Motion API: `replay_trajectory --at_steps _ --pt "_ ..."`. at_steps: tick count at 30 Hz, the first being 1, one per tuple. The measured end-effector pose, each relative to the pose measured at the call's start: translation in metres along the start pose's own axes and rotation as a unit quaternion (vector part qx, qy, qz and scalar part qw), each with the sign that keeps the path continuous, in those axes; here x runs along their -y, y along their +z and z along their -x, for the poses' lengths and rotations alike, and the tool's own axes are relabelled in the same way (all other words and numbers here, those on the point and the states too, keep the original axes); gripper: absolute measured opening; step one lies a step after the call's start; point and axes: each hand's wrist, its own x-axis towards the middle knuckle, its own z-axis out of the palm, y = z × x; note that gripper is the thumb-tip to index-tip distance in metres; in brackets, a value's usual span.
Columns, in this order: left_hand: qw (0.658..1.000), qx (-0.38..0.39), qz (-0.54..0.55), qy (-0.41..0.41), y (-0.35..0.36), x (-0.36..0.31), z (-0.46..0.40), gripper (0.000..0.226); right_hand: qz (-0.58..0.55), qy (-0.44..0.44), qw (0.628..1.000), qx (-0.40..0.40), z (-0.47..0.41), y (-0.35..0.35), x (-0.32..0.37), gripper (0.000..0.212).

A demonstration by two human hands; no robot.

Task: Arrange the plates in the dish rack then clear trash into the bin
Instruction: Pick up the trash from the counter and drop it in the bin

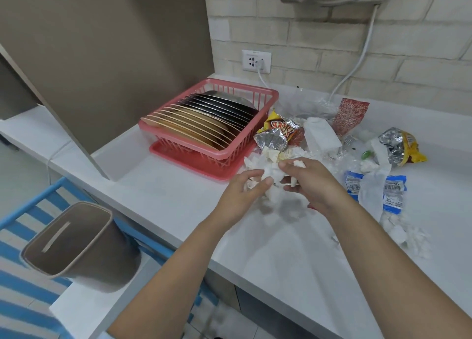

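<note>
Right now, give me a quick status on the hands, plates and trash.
Left hand and right hand gripping crumpled tissue. Plates racked in pink dish rack. Wrappers still on counter; bin lower left, unobstructed.

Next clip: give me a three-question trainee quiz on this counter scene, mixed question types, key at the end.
1. True or false: the plates stand on edge in the pink dish rack.
2. Multiple choice: what are the left hand and right hand gathering? A. a plate; B. crumpled white tissue; C. the blue snack wrapper.
3. Short answer: where does the grey bin sit relative to the counter?

Key
1. True.
2. B.
3. Lower down, off the counter's left edge, on a lower white surface, its opening towards the camera.
</note>
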Motion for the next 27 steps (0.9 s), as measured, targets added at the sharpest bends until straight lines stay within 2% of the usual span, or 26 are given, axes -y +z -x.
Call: replay_trajectory --at_steps 1,3,5,7,9,14,16,18,20,22,25,27 --pt "1.0 0.008 0.004 0.005 -0.002 -0.001 0.0 0.043 -0.039 0.002 0.999 0.013 -0.001 0.004 0.002 0.015" --pt "1.0 0.01 0.007 0.019 -0.008 -0.003 -0.001 0.024 -0.085 -0.005 0.996 0.02 -0.003 0.013 0.004 0.019" --pt "1.0 0.0 0.008 0.027 -0.018 -0.006 -0.001 0.019 -0.061 -0.044 0.997 0.007 -0.006 0.021 0.004 0.016" --pt "0.999 -0.01 0.03 0.027 -0.032 -0.01 0.001 0.025 0.032 -0.113 0.993 0.011 -0.007 0.033 0.004 0.017" --pt "0.997 -0.026 0.071 0.008 -0.051 -0.012 0.003 0.04 0.093 -0.153 0.982 0.057 -0.004 0.051 0.007 0.021" --pt "0.989 -0.048 0.137 -0.044 -0.105 -0.01 0.013 0.063 0.141 -0.187 0.962 0.141 -0.005 0.111 0.011 0.033" --pt "0.989 -0.047 0.127 -0.058 -0.129 -0.003 0.018 0.077 0.163 -0.197 0.951 0.172 -0.009 0.139 0.01 0.028" --pt "0.989 -0.049 0.107 -0.088 -0.146 0.004 0.024 0.081 0.16 -0.198 0.951 0.174 -0.014 0.157 0.008 0.016" --pt "0.986 -0.07 0.089 -0.125 -0.166 0.014 0.029 0.083 0.136 -0.186 0.96 0.162 -0.021 0.178 0.006 0.016" --pt "0.98 -0.095 0.1 -0.142 -0.19 0.031 0.032 0.073 0.128 -0.162 0.965 0.164 -0.027 0.203 0.003 0.02" --pt "0.969 -0.118 0.143 -0.165 -0.226 0.059 0.041 0.035 0.121 -0.114 0.966 0.196 -0.033 0.241 -0.004 0.016" --pt "0.956 -0.15 0.164 -0.19 -0.253 0.079 0.05 0.021 0.124 -0.103 0.963 0.214 -0.033 0.271 -0.006 0.026"
